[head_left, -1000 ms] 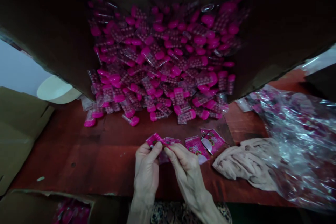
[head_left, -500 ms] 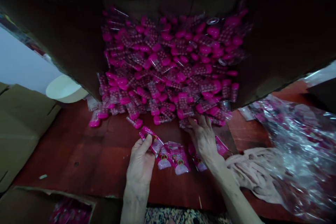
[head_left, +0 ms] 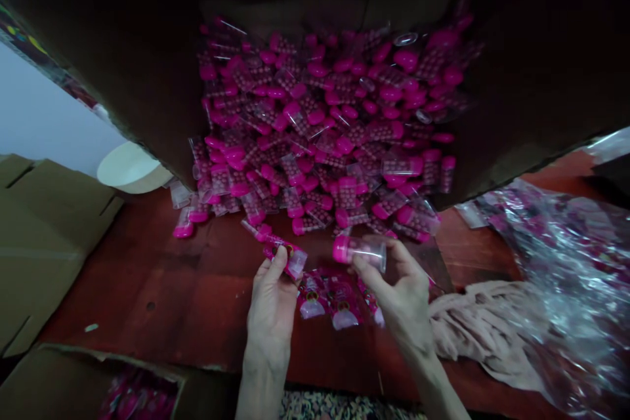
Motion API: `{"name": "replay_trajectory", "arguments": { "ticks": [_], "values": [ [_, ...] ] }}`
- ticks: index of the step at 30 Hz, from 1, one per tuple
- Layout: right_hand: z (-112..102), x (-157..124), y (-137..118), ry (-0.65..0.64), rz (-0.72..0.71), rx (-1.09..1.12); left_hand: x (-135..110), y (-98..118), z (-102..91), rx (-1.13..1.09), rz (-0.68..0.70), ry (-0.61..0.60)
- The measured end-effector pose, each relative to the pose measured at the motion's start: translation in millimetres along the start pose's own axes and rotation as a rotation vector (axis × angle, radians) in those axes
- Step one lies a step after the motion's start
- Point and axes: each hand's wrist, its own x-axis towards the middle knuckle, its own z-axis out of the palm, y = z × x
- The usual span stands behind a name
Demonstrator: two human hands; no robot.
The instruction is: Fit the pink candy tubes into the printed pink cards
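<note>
Hot pink fills the frame as your left hand clamps a printed pink sachet at lower centre, thumb pressed on its face and fingers behind it. Your right hand pinches a clear plastic tube with a pink cap between thumb and fingertips, the capped end pointing left, toward the sachet. Both grips are closed, and the two hands stay apart, with the tube and sachet near each other but not touching.

Below them, more flat pink packets lie on a red-brown tabletop. Above, at centre, a large heap of pink-capped tubes in clear sleeves spreads over a dark sloping surface and spills to the table's edge. To the right lie a crumpled beige cloth and a clear plastic bag of pink items. Cardboard flaps sit at left, a white bowl at upper left, and an open cardboard box of pink packets at lower left.
</note>
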Motion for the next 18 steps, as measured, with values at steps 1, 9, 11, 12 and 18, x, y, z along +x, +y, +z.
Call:
{"name": "replay_trajectory", "arguments": {
  "ticks": [1,9,11,12,18],
  "values": [
    [0.0,-7.0,-8.1,-0.028,0.083,0.166,-0.8,-1.1,1.6,-0.005,-0.003,0.004],
    [12.1,-27.3,-34.1,-0.036,0.121,0.381,-11.8,-6.4,9.8,0.008,-0.096,-0.024],
    [12.8,-27.2,-31.9,-0.044,0.118,0.384,-12.3,-8.0,8.2,0.016,-0.087,-0.031],
    [12.9,-27.4,-29.9,-0.052,0.126,0.392,-12.2,-8.9,7.2,0.025,-0.08,-0.036],
    [16.9,-33.0,-11.8,-0.036,0.274,0.484,-9.8,-12.3,4.6,0.136,-0.071,-0.169]
  ]
}}
